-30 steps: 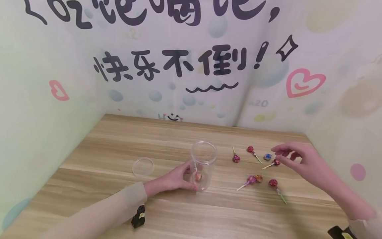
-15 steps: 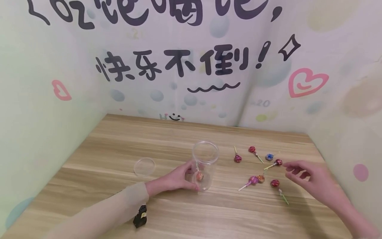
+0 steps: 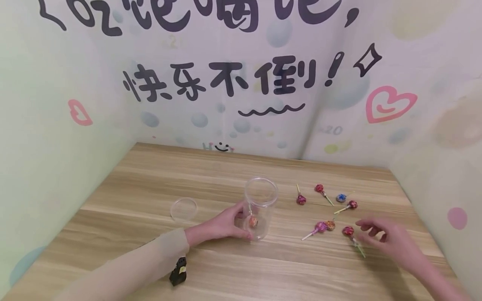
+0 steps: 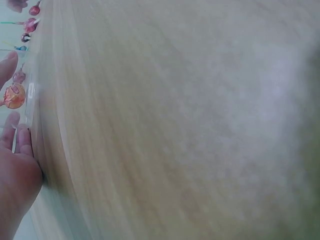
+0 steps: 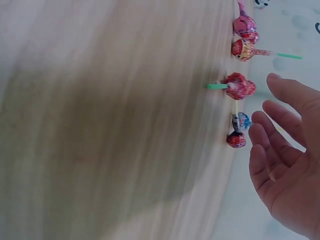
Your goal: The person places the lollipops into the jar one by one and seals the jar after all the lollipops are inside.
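A clear plastic jar (image 3: 265, 215) stands uncapped on the table, one orange-wrapped lollipop (image 3: 253, 221) inside with its stick up. My left hand (image 3: 225, 223) grips the jar low on its left side, thumb in front. In the left wrist view that lollipop (image 4: 14, 96) shows between thumb and fingers. My right hand (image 3: 393, 242) hovers beside a red lollipop (image 3: 348, 230) with a green stick, partly covering the stick from above. The right wrist view shows the right hand's fingers (image 5: 272, 140) loosely bent, thumb apart, holding nothing; the red lollipop (image 5: 239, 86) lies beyond them.
Several lollipops lie right of the jar: a purple one (image 3: 301, 200), a red one (image 3: 319, 188), a blue one (image 3: 341, 197), a dark red one (image 3: 352, 204), and a pink one (image 3: 320, 226) touching an orange one (image 3: 330, 225). A clear round lid (image 3: 183, 209) lies left.
My right hand has moved down and toward me, from above the blue and dark red lollipops to the green-stick lollipop. The left hand and jar keep their place.
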